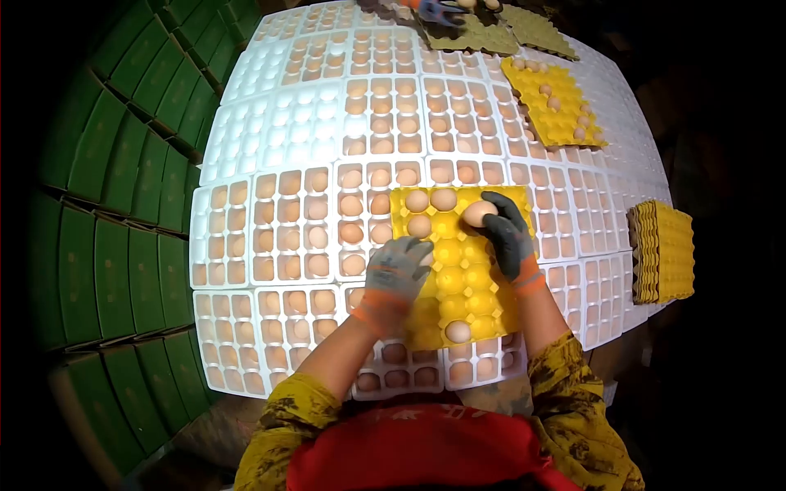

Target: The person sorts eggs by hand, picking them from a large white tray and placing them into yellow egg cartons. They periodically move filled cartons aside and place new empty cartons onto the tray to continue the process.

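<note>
My right hand, in a dark glove with an orange cuff, grips a brown egg over the yellow egg tray. Over the tray's left side, my left hand wears a grey glove, its fingers closed on another egg that is partly hidden. A few eggs sit in the tray's upper left cups, and a pale egg lies near its bottom edge. The tray rests on white foam egg boxes, many of their cells holding eggs.
Green cartons are stacked along the left. A pile of yellow trays stands at the right edge. Farther back is another yellow tray with several eggs. At the top, another person's gloved hand is by a greenish tray.
</note>
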Demonstrator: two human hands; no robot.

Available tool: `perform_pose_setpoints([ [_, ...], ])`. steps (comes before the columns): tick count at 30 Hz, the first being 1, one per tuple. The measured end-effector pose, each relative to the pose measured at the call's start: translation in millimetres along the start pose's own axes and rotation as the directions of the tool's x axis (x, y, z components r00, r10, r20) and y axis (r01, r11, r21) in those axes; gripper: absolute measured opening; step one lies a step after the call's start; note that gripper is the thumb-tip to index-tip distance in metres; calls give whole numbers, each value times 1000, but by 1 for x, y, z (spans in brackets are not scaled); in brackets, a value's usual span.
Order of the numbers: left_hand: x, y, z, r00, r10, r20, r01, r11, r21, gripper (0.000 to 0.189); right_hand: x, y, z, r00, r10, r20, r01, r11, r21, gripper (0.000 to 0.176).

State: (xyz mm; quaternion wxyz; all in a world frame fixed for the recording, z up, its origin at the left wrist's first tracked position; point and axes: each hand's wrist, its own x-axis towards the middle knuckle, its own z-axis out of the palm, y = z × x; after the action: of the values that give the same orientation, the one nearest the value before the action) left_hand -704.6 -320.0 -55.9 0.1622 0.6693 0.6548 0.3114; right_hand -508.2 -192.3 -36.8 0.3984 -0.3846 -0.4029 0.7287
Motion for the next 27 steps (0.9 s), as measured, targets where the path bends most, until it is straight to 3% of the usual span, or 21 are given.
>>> perform_pose_setpoints([
  [1, -1, 6, -8, 987, -156, -47, 142, 963, -230, 31, 8, 3, -9, 998, -59, 8, 60, 993, -106, 31],
  [2, -4, 5, -9, 891, -449, 74, 384, 656, -650, 24, 16, 7, -19, 993, -118, 16, 119, 970, -211, 29],
  [4, 0, -21, -1, 829, -548, 109, 262, 209, -942, 30, 27, -13, -10, 993, 114, -23, -115, 938, -326, 30],
  [5, 3, -26, 0, 838, -533, 118, 309, 284, -908, 33, 39, 7, -10, 967, -197, 162, 255, 781, -570, 33],
  [6, 14, -16, -4, 896, -444, -28, 312, 671, -673, 35, 40, -5, 9, 850, -363, 383, 512, 394, -763, 38],
  [7, 28, 2, -7, 948, -299, -110, 255, 920, -299, 37, 47, -2, 19, 816, -322, 480, 536, 112, -837, 39],
  [8, 39, 13, -7, 985, -132, -110, 146, 980, 133, 39, 50, 1, 24, 791, -253, 557, 527, -180, -831, 41],
  [9, 50, 13, -3, 976, -160, 148, 94, 921, 378, 44, 49, 1, 23, 812, -260, 523, 526, -65, -848, 41],
  [11, 51, 8, -3, 980, -169, 103, 127, 937, 326, 45, 55, -3, 18, 848, -262, 461, 508, 156, -847, 43],
  [12, 51, 6, -4, 981, -175, 81, 144, 944, 296, 46, 50, -8, 7, 936, -148, 320, 343, 596, -726, 46],
  [13, 41, 8, -11, 979, -135, -151, 146, 987, 63, 42, 43, -16, 0, 986, -28, 167, 99, 896, -433, 48],
  [14, 32, 6, -19, 932, -347, -106, 303, 905, -299, 38, 37, -29, -4, 988, 75, 136, -64, 994, -86, 50],
  [16, 16, -2, -33, 780, -593, 197, 463, 337, -820, 35, 26, -38, 5, 971, 112, 210, -161, 958, 237, 49],
  [17, 5, -2, -36, 839, -519, 164, 344, 272, -899, 39, 25, -40, 9, 959, 122, 255, -215, 899, 382, 48],
  [18, 0, 13, -55, 748, -588, 307, 385, 8, -923, 38, 30, -37, 11, 955, 138, 263, -202, 951, 235, 48],
  [20, -29, -18, -57, 889, -326, 321, 297, -121, -947, 32, 49, -24, 16, 942, 180, 284, -167, 984, -70, 47],
  [21, -36, -18, -59, 898, -388, 208, 285, 154, -946, 26, 60, -18, 27, 953, 144, 265, 15, 855, -519, 46],
  [22, -42, -15, -61, 904, -419, 89, 278, 416, -866, 21, 62, -6, 41, 873, -166, 459, 486, 367, -793, 50],
  [23, -48, -17, -65, 910, -415, -29, 272, 645, -714, 18, 59, 1, 53, 882, -112, 459, 471, 158, -868, 50],
  [24, -56, -27, -70, 919, -394, -34, 263, 672, -692, 18, 53, 0, 72, 892, -66, 447, 443, -65, -894, 51],
  [27, -73, -53, -93, 947, -308, -90, 186, 756, -627, 22, 48, 4, 107, 960, 28, 277, 269, -346, -899, 38],
])
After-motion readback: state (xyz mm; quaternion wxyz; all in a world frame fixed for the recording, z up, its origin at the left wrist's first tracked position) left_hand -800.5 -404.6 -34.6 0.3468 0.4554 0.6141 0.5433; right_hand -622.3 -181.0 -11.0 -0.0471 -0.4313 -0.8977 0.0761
